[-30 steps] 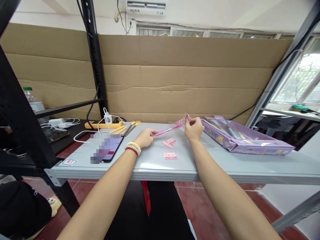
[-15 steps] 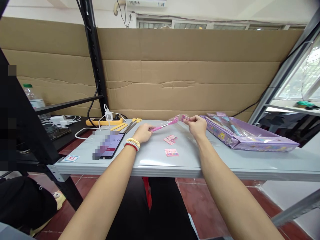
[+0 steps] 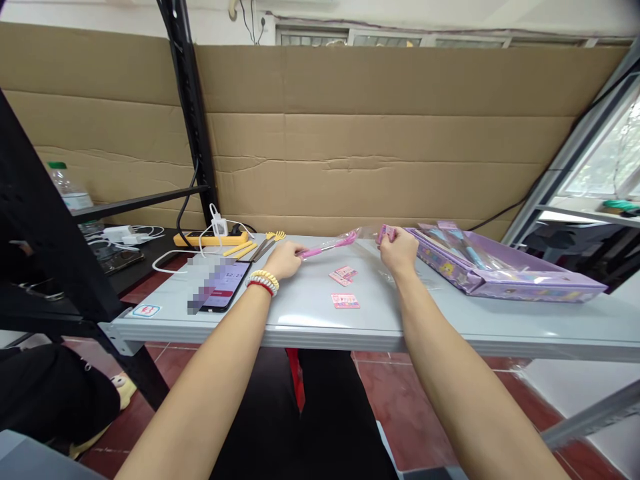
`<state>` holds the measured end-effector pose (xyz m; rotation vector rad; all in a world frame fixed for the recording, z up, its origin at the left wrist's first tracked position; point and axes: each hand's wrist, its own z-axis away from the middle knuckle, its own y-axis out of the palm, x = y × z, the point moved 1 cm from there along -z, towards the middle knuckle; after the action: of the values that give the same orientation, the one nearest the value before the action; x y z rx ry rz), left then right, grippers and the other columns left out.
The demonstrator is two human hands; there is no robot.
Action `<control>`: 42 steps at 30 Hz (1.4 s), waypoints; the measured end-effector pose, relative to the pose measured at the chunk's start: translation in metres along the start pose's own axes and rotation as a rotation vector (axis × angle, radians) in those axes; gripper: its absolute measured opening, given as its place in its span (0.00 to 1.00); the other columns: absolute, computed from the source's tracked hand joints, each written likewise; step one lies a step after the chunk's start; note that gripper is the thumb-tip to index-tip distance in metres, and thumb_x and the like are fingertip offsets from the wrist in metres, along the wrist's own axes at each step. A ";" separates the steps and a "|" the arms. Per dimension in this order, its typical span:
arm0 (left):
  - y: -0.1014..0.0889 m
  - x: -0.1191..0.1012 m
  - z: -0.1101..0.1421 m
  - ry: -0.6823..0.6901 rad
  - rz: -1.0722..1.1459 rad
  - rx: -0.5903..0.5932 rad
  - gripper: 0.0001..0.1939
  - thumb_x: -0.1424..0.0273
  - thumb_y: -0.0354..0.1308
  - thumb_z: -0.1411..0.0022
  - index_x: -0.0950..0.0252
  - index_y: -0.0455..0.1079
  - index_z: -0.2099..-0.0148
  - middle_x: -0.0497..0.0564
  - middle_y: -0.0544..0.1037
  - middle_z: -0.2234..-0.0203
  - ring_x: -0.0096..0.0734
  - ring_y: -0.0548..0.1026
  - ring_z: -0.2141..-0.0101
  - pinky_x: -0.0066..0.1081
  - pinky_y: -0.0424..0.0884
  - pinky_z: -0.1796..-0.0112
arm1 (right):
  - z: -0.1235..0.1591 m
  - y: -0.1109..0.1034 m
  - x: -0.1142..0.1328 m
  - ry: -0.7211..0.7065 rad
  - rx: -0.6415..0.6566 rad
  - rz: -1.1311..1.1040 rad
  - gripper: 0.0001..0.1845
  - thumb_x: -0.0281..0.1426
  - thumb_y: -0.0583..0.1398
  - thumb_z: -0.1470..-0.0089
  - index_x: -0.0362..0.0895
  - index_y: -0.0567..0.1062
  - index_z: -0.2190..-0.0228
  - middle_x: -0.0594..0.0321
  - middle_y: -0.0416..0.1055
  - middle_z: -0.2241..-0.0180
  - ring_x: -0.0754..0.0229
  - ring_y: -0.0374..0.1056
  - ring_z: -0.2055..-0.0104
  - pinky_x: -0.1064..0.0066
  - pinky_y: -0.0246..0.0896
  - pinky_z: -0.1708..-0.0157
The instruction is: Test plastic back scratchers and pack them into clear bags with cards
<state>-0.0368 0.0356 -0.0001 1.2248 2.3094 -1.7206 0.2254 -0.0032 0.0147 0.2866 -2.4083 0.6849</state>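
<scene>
My left hand (image 3: 284,260) is closed on the near end of a slim pink utensil (image 3: 330,247) with a silvery middle and a wider pink far end. Clear plastic wrapping (image 3: 367,233) covers that far end; the utensil's exact kind is hard to make out. My right hand (image 3: 399,250) pinches the wrapping together with a small pink card (image 3: 385,233), apart from the utensil's tip. Below them, a pair of overlapping pink printed cards (image 3: 343,275) and a single pink card (image 3: 345,301) lie flat on the grey table (image 3: 310,317).
A purple tray (image 3: 535,288) with wrapped blue-handled items stands at right. At left lie a phone (image 3: 225,287), yellow-and-metal forks (image 3: 267,245), a yellow power strip (image 3: 210,239) and white cables. Cardboard (image 3: 375,140) walls the back; a black metal post (image 3: 193,113) rises at left.
My right hand has moved a little to the right with the pink card, widening the gap to the utensil's tip. My left hand keeps its grip. The view has tilted slightly downward.
</scene>
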 end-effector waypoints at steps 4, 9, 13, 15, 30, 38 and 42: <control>-0.001 0.001 0.000 -0.001 0.001 -0.011 0.19 0.76 0.52 0.47 0.63 0.76 0.54 0.52 0.79 0.60 0.34 0.73 0.60 0.27 0.66 0.59 | -0.004 0.003 -0.006 0.091 -0.017 -0.119 0.04 0.28 0.59 0.62 0.42 0.73 0.78 0.58 0.74 0.75 0.54 0.71 0.70 0.64 0.62 0.62; 0.000 0.001 0.000 -0.001 0.012 0.003 0.19 0.75 0.52 0.46 0.64 0.76 0.54 0.52 0.79 0.59 0.34 0.73 0.59 0.28 0.66 0.58 | -0.004 0.005 -0.006 0.268 0.014 -0.402 0.09 0.27 0.64 0.70 0.42 0.70 0.80 0.62 0.72 0.80 0.57 0.70 0.78 0.66 0.65 0.73; 0.000 0.001 0.000 -0.018 0.022 0.025 0.18 0.74 0.52 0.45 0.65 0.75 0.53 0.51 0.79 0.59 0.33 0.74 0.60 0.28 0.66 0.57 | 0.000 -0.001 -0.001 0.215 0.024 -0.405 0.16 0.30 0.69 0.78 0.43 0.68 0.82 0.64 0.70 0.83 0.57 0.68 0.80 0.69 0.63 0.80; 0.000 0.001 0.001 -0.032 0.020 0.027 0.19 0.74 0.52 0.45 0.65 0.75 0.53 0.51 0.79 0.59 0.33 0.74 0.59 0.27 0.66 0.57 | 0.001 0.000 -0.002 0.171 0.052 -0.398 0.17 0.33 0.69 0.77 0.42 0.68 0.82 0.64 0.70 0.83 0.57 0.69 0.80 0.70 0.62 0.81; -0.003 -0.004 0.004 -0.001 0.062 0.052 0.20 0.75 0.51 0.47 0.66 0.75 0.53 0.50 0.79 0.59 0.34 0.73 0.59 0.27 0.66 0.57 | 0.005 -0.004 0.006 0.139 0.077 -0.390 0.21 0.37 0.71 0.78 0.43 0.66 0.82 0.65 0.68 0.84 0.59 0.67 0.82 0.71 0.59 0.83; -0.005 -0.006 0.005 -0.051 0.073 0.048 0.19 0.75 0.52 0.47 0.66 0.75 0.53 0.51 0.78 0.58 0.33 0.73 0.58 0.27 0.66 0.57 | 0.003 0.010 -0.002 -0.082 0.240 -0.428 0.21 0.44 0.64 0.63 0.41 0.76 0.70 0.64 0.72 0.76 0.62 0.66 0.74 0.67 0.66 0.71; -0.006 -0.007 0.007 -0.063 0.074 0.055 0.19 0.75 0.52 0.46 0.66 0.75 0.53 0.50 0.78 0.59 0.32 0.73 0.58 0.26 0.66 0.57 | 0.005 0.015 -0.004 -0.055 0.358 -0.569 0.18 0.42 0.61 0.60 0.40 0.77 0.73 0.66 0.70 0.79 0.62 0.66 0.76 0.63 0.70 0.68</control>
<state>-0.0385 0.0259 0.0052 1.2292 2.1673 -1.7826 0.2206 0.0072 0.0032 1.0972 -2.0822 0.8311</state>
